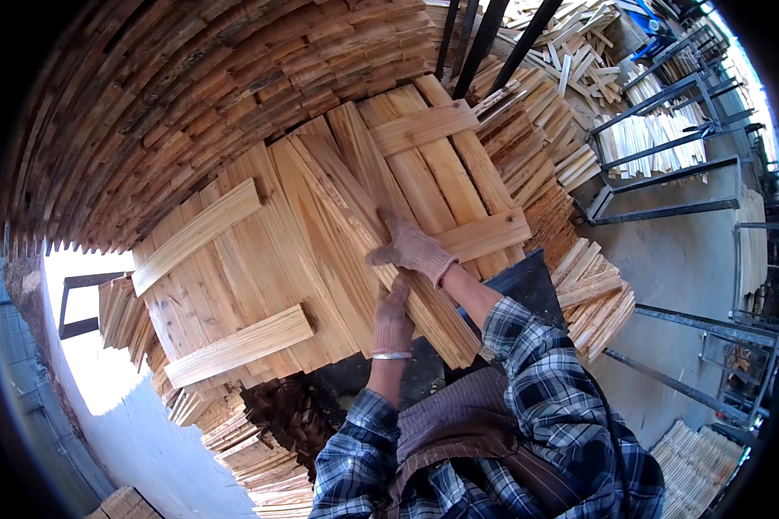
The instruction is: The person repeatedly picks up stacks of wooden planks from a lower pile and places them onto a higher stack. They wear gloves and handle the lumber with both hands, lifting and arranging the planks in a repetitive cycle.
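Observation:
My right hand point(417, 248), in a pinkish work glove, grips a long wooden board point(342, 192) that lies slanted over other planks. Its thumb crosses the board's upper face. Just nearer to me, my left hand point(392, 324), also gloved, is closed at the same board's left edge; its fingers are partly hidden. Under the board are side-by-side planks point(234, 251), with two short cross slats, an upper slat point(197, 233) and a lower slat point(241, 348), on the left part. On the right part lie an upper cross slat point(424, 128) and a lower cross slat point(483, 235).
A tall wall of stacked boards point(190, 112) rises along the far left side. More wood piles point(593, 294) stand at the right, near metal frames point(666, 208). Loose offcuts point(571, 52) lie at the far right. A dark surface point(528, 290) shows beneath the planks.

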Motion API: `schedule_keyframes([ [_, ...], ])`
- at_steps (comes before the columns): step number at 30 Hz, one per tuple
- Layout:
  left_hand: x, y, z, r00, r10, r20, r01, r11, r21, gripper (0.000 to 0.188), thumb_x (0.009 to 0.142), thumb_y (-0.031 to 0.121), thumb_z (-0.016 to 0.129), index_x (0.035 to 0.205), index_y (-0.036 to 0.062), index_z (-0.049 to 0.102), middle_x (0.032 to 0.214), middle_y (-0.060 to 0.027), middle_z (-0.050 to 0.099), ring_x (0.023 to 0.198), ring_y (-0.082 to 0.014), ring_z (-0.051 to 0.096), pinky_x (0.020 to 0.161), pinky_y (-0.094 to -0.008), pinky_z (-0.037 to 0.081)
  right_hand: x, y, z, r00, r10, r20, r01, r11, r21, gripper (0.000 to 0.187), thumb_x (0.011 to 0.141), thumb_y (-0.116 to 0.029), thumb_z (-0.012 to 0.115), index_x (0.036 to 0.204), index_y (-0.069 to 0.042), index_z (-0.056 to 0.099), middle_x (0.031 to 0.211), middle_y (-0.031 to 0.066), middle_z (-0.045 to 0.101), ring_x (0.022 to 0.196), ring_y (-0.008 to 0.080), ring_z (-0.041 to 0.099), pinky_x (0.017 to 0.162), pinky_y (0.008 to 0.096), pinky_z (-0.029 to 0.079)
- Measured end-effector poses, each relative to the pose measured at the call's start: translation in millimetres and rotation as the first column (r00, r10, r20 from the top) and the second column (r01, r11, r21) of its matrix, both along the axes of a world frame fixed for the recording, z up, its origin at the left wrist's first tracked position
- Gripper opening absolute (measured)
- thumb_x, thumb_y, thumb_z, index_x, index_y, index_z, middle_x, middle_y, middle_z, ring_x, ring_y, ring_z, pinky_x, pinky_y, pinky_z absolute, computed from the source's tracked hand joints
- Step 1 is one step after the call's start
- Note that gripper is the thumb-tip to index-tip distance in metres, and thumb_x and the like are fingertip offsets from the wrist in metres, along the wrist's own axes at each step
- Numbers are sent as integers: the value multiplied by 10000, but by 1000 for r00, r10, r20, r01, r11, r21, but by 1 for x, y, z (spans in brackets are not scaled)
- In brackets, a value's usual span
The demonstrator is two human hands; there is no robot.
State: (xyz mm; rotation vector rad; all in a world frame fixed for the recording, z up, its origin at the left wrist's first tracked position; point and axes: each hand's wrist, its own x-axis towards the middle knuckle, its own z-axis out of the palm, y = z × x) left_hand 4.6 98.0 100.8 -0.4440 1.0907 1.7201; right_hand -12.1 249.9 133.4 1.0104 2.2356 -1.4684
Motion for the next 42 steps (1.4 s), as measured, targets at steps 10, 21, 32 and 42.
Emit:
schedule_keyframes([
  [10, 30, 72, -13, 972, -73, -222, 150, 924, 352, 711, 855, 215, 714, 1450, 113, 340, 1254, -52, 542, 1053, -172, 593, 890, -304, 529, 56, 84, -1, 893, -315, -322, 213, 926, -312, 981, 656, -329, 775, 1482, -20, 347, 1414, 171, 496, 1293, 236, 475, 1070, 303, 352],
  [21, 17, 117, -49, 997, -71, 32, 59, 958, 279, 325, 956, 79, 536, 1277, 33, 517, 1029, -77, 654, 914, -173, 657, 764, -277, 571, 89, 154, -62, 693, -681, -236, 385, 627, -677, 860, 745, -227, 767, 1471, -10, 361, 1299, 132, 591, 1164, 206, 567, 1024, 308, 415],
  [32, 62, 13, 18, 762, -328, -558, 188, 937, -294, 414, 927, 109, 629, 1305, -33, 538, 1106, -101, 659, 936, -181, 643, 784, -286, 535, 88, 174, -90, 952, -251, -176, 304, 842, 445, 689, 785, -181, 770, 1416, -165, 495, 1145, 182, 600, 1013, 274, 589, 933, 301, 457],
  [42, 77, -67, -48, 918, 341, 203, -341, 939, -38, 722, 885, 544, 623, 1336, 26, 403, 1226, -181, 550, 1099, -356, 577, 909, -522, 510, 83, 162, -114, 847, -307, -435, 398, 908, 133, 562, 853, 49, 622, 1378, -137, 549, 1061, 54, 606, 788, 94, 544, 775, 216, 463],
])
